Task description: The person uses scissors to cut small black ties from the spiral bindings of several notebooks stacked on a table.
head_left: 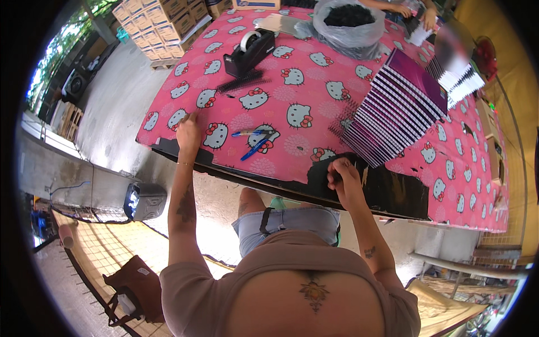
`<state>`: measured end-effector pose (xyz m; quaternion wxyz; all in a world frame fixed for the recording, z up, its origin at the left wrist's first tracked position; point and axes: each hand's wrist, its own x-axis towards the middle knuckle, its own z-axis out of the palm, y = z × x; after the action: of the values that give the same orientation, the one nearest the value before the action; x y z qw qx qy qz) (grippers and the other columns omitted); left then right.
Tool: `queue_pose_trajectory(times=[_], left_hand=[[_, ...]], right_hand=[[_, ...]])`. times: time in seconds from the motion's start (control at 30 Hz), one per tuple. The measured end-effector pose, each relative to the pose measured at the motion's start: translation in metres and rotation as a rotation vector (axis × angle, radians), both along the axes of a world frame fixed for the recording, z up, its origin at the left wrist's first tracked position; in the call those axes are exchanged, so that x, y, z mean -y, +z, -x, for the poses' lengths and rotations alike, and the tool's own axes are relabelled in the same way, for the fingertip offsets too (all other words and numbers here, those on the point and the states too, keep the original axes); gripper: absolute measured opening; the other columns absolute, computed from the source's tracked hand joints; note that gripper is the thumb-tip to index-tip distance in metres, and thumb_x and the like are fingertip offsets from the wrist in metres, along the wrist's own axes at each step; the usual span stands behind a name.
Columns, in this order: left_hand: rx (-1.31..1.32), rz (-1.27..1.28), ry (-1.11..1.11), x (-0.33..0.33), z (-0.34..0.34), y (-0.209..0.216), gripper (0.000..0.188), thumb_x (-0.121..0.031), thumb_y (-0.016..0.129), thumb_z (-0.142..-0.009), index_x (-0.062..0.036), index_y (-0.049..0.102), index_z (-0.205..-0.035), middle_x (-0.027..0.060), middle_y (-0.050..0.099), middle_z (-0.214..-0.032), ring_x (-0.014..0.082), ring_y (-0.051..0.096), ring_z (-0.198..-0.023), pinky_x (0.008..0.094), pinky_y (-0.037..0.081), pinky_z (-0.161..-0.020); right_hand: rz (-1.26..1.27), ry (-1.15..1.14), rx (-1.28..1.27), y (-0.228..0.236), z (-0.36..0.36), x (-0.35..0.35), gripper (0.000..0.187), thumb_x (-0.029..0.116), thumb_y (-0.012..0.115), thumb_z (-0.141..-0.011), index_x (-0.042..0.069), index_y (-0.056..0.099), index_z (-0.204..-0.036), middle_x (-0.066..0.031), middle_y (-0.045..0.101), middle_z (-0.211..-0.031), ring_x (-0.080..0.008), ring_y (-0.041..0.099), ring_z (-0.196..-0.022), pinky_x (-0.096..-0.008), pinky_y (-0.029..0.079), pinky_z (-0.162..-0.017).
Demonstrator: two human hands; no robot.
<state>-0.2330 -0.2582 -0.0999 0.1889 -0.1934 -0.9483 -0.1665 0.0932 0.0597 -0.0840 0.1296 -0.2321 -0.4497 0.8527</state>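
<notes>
Over the left front part of the pink cartoon-print tablecloth (236, 118), my left hand (189, 132) is closed, its fingers curled down. Whatever it may hold is hidden. My right hand (342, 174) is curled closed at the table's front edge, above a torn black patch (393, 188); its palm is out of sight. Between the hands lie slim blue-handled things (257, 147), pens or a small cutting tool. To the right, a fanned stack of comb-bound books (393, 106) with purple covers is nearest my right hand. Loose black binding combs (242, 82) lie beyond my left hand.
A black tape dispenser (250, 53) stands at the far left of the table. Behind it sits a plastic bag (348, 36) of black pieces. Another person's hands (429, 19) work at the far right. Stacked cartons (160, 28) stand on a pallet beyond.
</notes>
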Motion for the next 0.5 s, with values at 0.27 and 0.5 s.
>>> queue_pose_trajectory(times=[0.27,0.5], left_hand=[[0.078,-0.442,-0.886,-0.147,-0.155,0.051,0.024,-0.001,0.067,-0.078,-0.0045,0.066,-0.101,0.0119,0.065,-0.084,0.0272,0.064,-0.080,0.0356,0.050,-0.068],[0.354,-0.378,-0.748,-0.239,-0.195,0.027,0.022,-0.024,0.071,-0.080,-0.0052,0.068,-0.090,0.0124,0.064,-0.079,0.0331,0.064,-0.067,0.0423,0.049,-0.059]], right_hand=[[0.316,0.131,0.031,0.003,0.005,0.011,0.020,0.026,0.055,-0.098,0.007,0.058,-0.104,-0.0053,0.061,-0.090,-0.0122,0.061,-0.074,-0.0278,0.055,-0.059],[0.784,-0.133,-0.163,-0.010,-0.026,0.007,0.023,0.027,0.055,-0.097,0.005,0.059,-0.105,-0.0061,0.060,-0.092,-0.0166,0.059,-0.083,-0.0282,0.051,-0.065]])
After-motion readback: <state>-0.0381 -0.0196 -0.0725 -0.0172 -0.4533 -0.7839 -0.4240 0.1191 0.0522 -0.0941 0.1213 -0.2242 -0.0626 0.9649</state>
